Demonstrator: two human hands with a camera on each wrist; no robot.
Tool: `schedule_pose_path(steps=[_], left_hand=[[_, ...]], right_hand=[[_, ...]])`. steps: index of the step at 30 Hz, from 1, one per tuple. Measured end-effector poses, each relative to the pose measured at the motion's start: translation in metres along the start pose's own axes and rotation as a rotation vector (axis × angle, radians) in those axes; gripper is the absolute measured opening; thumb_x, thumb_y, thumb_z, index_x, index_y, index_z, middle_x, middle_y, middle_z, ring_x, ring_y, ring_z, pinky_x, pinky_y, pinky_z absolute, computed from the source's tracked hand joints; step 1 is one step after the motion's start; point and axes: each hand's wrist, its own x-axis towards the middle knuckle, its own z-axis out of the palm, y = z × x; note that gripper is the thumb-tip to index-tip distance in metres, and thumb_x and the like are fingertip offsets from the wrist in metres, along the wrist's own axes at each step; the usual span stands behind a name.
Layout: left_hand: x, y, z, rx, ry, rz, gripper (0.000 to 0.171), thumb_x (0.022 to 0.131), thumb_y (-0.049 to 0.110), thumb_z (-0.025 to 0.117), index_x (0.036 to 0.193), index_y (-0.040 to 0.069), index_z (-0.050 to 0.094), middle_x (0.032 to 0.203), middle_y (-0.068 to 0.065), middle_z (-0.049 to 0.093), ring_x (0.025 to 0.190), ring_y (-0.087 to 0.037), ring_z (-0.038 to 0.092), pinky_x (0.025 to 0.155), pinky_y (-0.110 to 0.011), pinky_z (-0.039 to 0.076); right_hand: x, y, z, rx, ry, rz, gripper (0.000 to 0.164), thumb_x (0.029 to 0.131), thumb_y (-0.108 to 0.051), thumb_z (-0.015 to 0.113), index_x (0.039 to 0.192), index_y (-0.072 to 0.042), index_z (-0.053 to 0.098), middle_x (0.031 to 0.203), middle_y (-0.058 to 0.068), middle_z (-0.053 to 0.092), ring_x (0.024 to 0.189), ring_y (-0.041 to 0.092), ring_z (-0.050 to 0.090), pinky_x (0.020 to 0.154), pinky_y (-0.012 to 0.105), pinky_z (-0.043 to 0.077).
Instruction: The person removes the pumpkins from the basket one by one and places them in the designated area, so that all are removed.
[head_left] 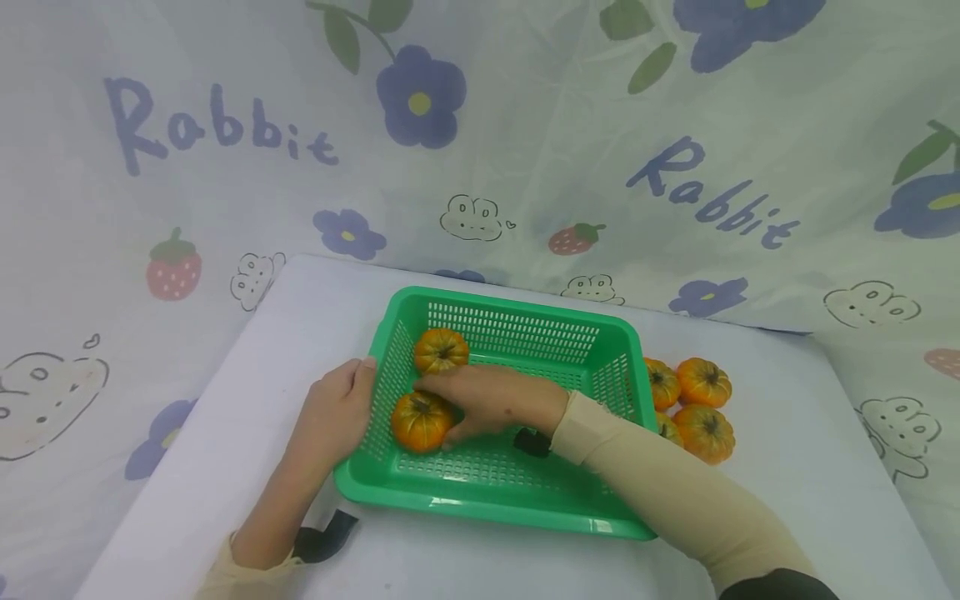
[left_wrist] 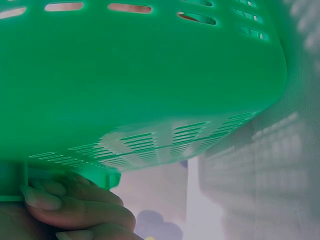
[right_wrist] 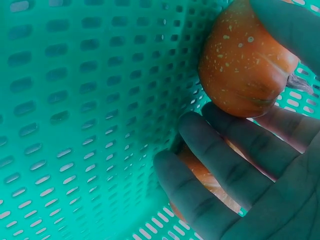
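A green plastic basket [head_left: 510,512] with slotted walls stands on the white table. My left hand [head_left: 337,417] grips its left rim, thumb on top, and the fingers [left_wrist: 82,205] curl beneath the rim in the left wrist view. Inside, at the left end, lie two small orange pumpkins: a nearer one [head_left: 422,423] and a farther one [head_left: 441,350]. Reaching into the basket from the right, my right hand [head_left: 487,396] has its thumb and fingers spread about the nearer pumpkin. In the right wrist view its fingers [right_wrist: 235,170] look fairly straight, partly covering the farther pumpkin [right_wrist: 205,175].
Several more orange pumpkins [head_left: 705,382] sit on the table [head_left: 795,467] just right of the basket, some partly hidden by its wall. A patterned white curtain [head_left: 525,125] hangs behind the table. The right forearm crosses the basket's front right corner.
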Motion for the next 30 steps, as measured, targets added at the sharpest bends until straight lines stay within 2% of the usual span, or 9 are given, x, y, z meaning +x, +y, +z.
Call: schedule_pose_path(steps=[14,21,30], left_hand=[[-0.002,-0.002,-0.003,-0.007,0.008,0.001,0.056,0.113,0.053,0.028,0.100,0.006,0.056,0.080,-0.011,0.059,0.064,-0.023,0.059,0.055,-0.036,0.054],[-0.001,0.000,-0.004,-0.002,0.022,0.018,0.056,0.113,0.053,0.028,0.095,0.007,0.054,0.078,-0.011,0.055,0.065,-0.024,0.055,0.056,-0.036,0.051],[0.001,0.000,0.001,-0.011,0.027,-0.002,0.055,0.113,0.052,0.030,0.095,0.007,0.056,0.078,-0.010,0.056,0.067,-0.023,0.055,0.057,-0.036,0.050]], right_hand=[[-0.002,-0.005,-0.005,0.019,-0.003,0.000,0.081,0.087,-0.038,0.089,0.154,-0.014,0.050,0.147,-0.002,0.059,0.131,0.013,0.057,0.111,0.033,0.045],[-0.006,-0.004,-0.012,0.035,0.015,-0.017,0.080,0.087,-0.038,0.088,0.153,-0.012,0.051,0.150,0.000,0.057,0.133,0.014,0.056,0.113,0.033,0.043],[-0.013,-0.005,-0.014,0.012,0.032,0.000,0.082,0.086,-0.042,0.088,0.152,-0.010,0.051,0.150,0.002,0.057,0.135,0.016,0.055,0.114,0.033,0.041]])
